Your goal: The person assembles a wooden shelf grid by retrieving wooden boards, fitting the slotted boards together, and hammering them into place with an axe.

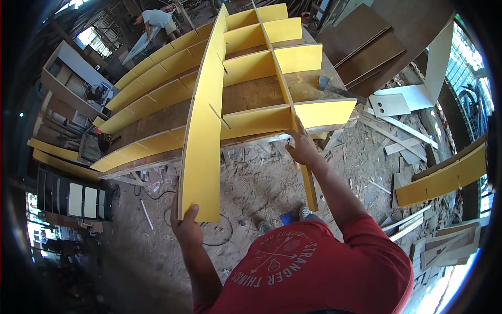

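My left hand (186, 225) is closed around the near end of a long yellow slotted board (204, 146), thumb on its face. This board leans across several crosswise yellow boards (256, 121), and an open slot shows midway along it. On the right, my right hand (304, 149) grips a second lengthwise board (309, 191), seen nearly edge-on, close to where it crosses the nearest crosswise board. Some of its fingers are hidden behind the board. The crosswise boards stand on edge on a brown worktable (251, 97), with slots along their left stretches.
A power tool (106, 140) lies at the table's left edge, and a dark cup (323, 82) stands at the right. Brown panels (366, 47) lean at the back right. Wood scraps (397, 138) and a cable (230, 233) litter the dirt floor. Another person (157, 21) bends over work far back.
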A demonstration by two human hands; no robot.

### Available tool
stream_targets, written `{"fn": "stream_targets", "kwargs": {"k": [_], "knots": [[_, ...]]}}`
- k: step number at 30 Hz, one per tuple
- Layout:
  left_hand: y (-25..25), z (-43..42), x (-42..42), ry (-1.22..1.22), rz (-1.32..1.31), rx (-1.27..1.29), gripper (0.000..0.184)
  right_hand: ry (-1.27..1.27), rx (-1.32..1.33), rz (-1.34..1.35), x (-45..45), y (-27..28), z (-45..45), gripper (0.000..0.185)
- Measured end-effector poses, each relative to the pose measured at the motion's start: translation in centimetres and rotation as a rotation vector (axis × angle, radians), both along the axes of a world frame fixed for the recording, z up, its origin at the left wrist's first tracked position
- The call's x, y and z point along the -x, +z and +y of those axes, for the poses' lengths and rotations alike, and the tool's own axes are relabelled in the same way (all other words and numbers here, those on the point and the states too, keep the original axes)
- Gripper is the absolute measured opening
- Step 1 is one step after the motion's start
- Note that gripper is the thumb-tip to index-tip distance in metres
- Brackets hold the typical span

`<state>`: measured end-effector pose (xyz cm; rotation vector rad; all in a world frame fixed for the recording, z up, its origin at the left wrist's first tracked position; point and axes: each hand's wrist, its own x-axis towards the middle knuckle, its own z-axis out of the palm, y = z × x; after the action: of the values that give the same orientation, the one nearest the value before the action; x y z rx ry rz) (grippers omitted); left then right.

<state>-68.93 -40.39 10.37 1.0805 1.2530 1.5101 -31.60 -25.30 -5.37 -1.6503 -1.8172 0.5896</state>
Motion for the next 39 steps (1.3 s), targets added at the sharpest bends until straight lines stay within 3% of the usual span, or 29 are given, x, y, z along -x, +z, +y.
{"fn": "stream_targets", "kwargs": {"k": [3, 6, 9, 12, 19, 28, 37, 39], "knots": [[0.8, 0.0, -3.5, 0.032, -0.012, -0.006, 0.074, 0.003, 0.071, 0.015, 0.1, 1.1, -0.3, 0.059], [1.1, 0.5, -4.0, 0.056, -0.054, -0.026, 0.074, 0.016, -0.122, 0.007, -0.3, -1.7, 0.9, 0.067], [0.1, 0.1, -3.3, 0.078, -0.071, -0.041, 0.074, -0.009, -0.081, 0.207, -0.2, -1.8, 0.6, 0.072], [-1.0, 0.9, -3.0, 0.074, -0.062, -0.071, 0.072, 0.018, -0.12, 0.129, -0.4, -1.9, 0.8, 0.072], [-1.5, 0.2, -3.0, 0.107, 0.083, -0.075, 0.07, 0.014, -0.137, 0.194, -0.1, -1.4, 0.4, 0.063], [0.1, 1.6, -3.2, 0.096, -0.006, -0.109, 0.069, 0.033, -0.137, 0.174, -0.1, -2.1, 0.7, 0.054], [4.1, 2.8, -2.5, 0.111, 0.091, -0.103, 0.068, 0.048, -0.16, 0.126, 0.2, -1.3, 0.4, 0.045], [3.0, 2.6, -2.0, 0.116, 0.12, -0.114, 0.068, 0.047, -0.167, 0.109, 0.1, -1.7, 0.5, 0.045]]}}
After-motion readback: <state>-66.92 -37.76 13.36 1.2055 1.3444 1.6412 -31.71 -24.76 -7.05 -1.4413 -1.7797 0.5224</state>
